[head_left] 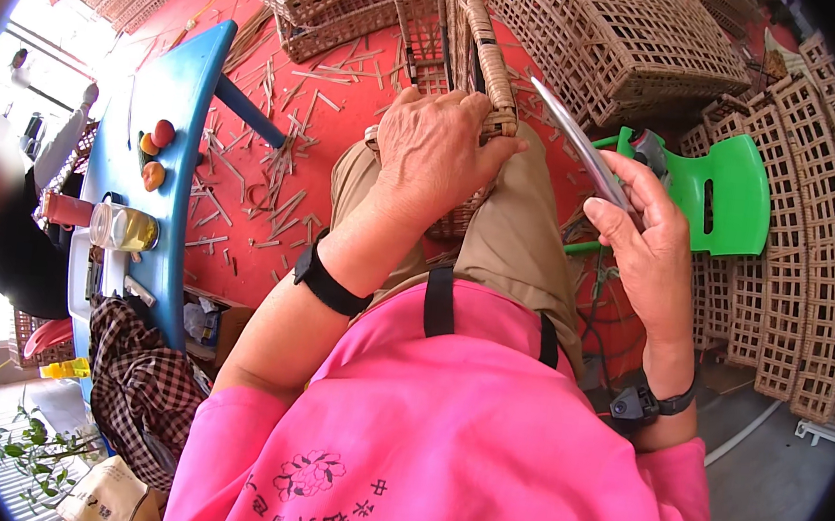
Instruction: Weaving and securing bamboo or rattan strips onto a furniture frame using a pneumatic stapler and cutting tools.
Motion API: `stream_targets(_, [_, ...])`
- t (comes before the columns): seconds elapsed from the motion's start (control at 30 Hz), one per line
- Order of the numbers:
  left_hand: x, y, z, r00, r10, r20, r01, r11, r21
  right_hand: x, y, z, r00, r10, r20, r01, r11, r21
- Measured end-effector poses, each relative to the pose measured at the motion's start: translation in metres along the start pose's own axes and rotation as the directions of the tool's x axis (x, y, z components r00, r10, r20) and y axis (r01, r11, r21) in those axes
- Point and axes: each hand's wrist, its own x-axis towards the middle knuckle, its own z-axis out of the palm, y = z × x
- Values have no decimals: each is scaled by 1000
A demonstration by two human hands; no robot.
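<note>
Between my knees stands a wicker basket [490, 62] with a thick wrapped rim. My left hand [433, 152] is closed over the near corner of that rim, its fingertips hidden on the far side. To its right, my right hand [648, 217] grips a long, tapered, pointed metal tool [573, 130]. The tool's tip points up and to the left, toward the basket, and is apart from it. Its lower end disappears inside my palm.
Cut strips litter the red floor [295, 173]. A blue table [184, 128] at left bears fruit and a glass jar [124, 229]. At right are a green plastic chair [735, 196] and stacked wicker panels [792, 236]. Another person [22, 243] sits far left. More baskets [619, 49] lie ahead.
</note>
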Motion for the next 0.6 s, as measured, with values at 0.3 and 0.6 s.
stream_targets(0.3, [-1,-3,3,1000,-10,6,10,999,-46,11,-18,-10,977,-174,123,206,918,-339])
stream_targets(0.6, [-1,-5,4,1000,-14,21,15,998,-69,15,-26,-6,989,-53,137,105,909,-405])
